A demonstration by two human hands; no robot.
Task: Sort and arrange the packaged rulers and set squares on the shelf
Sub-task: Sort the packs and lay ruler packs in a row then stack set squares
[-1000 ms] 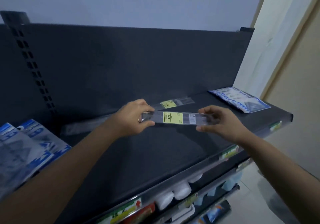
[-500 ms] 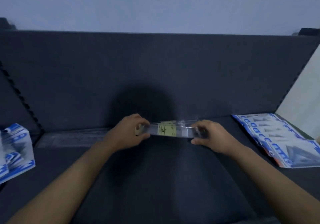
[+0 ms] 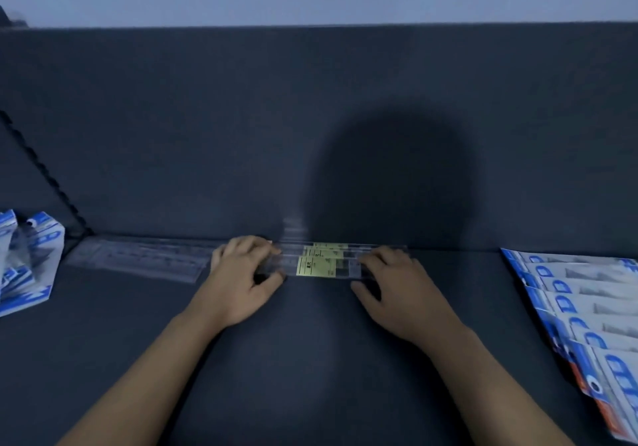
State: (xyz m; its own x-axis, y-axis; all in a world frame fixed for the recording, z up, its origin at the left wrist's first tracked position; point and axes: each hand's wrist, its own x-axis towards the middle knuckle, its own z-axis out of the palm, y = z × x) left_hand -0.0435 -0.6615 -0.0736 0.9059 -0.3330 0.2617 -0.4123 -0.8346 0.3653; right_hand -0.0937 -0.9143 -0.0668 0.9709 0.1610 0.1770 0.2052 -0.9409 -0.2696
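Item, centre rear of the shelf [image 3: 310,359]: one packaged ruler [image 3: 316,267], a clear sleeve with a yellow label, lying lengthwise, parallel to the dark back panel [image 3: 207,117] and close to it. Held at both ends. Left hand [image 3: 241,273]: fingers curled over the top of the ruler's left end, thumb at the near edge; the grip is closed on the pack. Right hand [image 3: 397,280]: fingers laid over the right end, thumb drawn in toward the near edge; the grip is likewise on the pack, though blur hides how firmly. Just behind it, touching or nearly so: further yellow-labelled rulers [image 3: 329,247], their labels staggered, the count not legible. To the left along the same rear line: clear ruler packs [image 3: 138,259], lying flat, slightly overlapped. Far left: blue-and-white set square packs [image 3: 31,266], leaning in a loose cluster. Far right: a fanned row of set square packs [image 3: 587,307], overlapped like tiles and running toward the front edge. On the back panel above the hands: a broad rounded shadow [image 3: 390,176].
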